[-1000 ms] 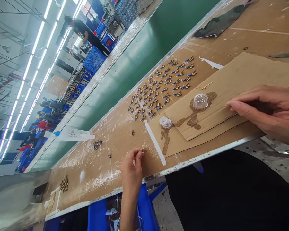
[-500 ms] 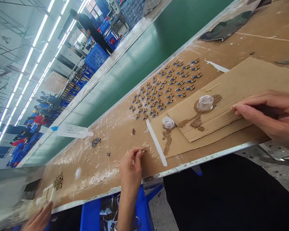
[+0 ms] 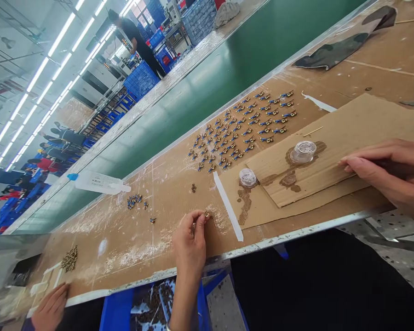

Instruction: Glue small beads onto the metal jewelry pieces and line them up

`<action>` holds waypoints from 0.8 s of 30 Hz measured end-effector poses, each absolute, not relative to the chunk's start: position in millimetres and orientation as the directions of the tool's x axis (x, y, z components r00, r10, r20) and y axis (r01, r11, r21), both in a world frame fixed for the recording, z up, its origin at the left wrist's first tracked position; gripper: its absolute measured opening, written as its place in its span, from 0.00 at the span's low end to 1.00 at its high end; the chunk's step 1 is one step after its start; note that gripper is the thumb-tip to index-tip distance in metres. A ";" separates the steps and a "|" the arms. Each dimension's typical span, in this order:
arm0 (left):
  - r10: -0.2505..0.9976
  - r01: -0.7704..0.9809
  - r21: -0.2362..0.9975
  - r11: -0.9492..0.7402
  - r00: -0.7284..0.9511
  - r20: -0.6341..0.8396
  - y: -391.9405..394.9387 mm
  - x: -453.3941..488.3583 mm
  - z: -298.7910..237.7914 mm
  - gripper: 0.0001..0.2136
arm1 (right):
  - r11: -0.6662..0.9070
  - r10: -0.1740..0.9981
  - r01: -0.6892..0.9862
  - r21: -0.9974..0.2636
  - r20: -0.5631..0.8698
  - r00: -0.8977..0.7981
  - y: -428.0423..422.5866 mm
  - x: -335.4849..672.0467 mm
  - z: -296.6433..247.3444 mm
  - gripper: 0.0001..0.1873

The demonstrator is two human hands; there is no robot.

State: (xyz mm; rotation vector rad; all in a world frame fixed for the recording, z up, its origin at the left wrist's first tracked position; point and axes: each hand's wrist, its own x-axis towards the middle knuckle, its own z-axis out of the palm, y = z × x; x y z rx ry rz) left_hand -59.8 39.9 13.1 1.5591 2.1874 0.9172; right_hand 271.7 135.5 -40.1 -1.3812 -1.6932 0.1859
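My left hand (image 3: 189, 239) is closed in a pinch over the brown tabletop, its thumb and index finger on a tiny gold-coloured piece (image 3: 207, 214). Over the right end of the cardboard (image 3: 345, 133), my right hand (image 3: 393, 172) has thumb and fingers pressed together; whatever lies between them, if anything, cannot be made out. Left of that hand, a clear round container (image 3: 302, 152) stands on a wet patch. A second clear round container (image 3: 247, 178) sits near the cardboard's left end. Beyond them, many small blue-and-yellow figurines (image 3: 239, 131) lie in rows.
A small brown cluster (image 3: 193, 188) lies beyond my left hand. Farther left are a pile of blue pieces (image 3: 134, 201), a white bottle (image 3: 100, 182) and a gold pile (image 3: 69, 259). A co-worker's hand (image 3: 51, 307) rests at the table edge. A green belt (image 3: 207, 105) runs behind.
The view has shifted slightly. A small piece now shows apart, right of the blue pile. Both my hands keep their pinched shape, the left still on the gold-coloured piece.
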 end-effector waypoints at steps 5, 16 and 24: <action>0.923 0.736 0.647 0.198 -0.363 0.130 38.8 -60.0 10.8 0.09 | 0.401 0.831 0.683 -0.610 0.555 0.007 134.1 272.1 -37.1 0.05; 0.923 0.712 0.676 0.190 -0.365 0.125 32.8 -55.2 8.3 0.09 | 0.414 0.822 0.674 -0.612 0.570 0.013 132.9 266.3 -30.7 0.10; 0.907 0.706 0.682 0.189 -0.392 0.155 32.6 -58.0 5.7 0.08 | 0.404 0.832 0.674 -0.619 0.554 0.010 133.6 269.0 -36.4 0.09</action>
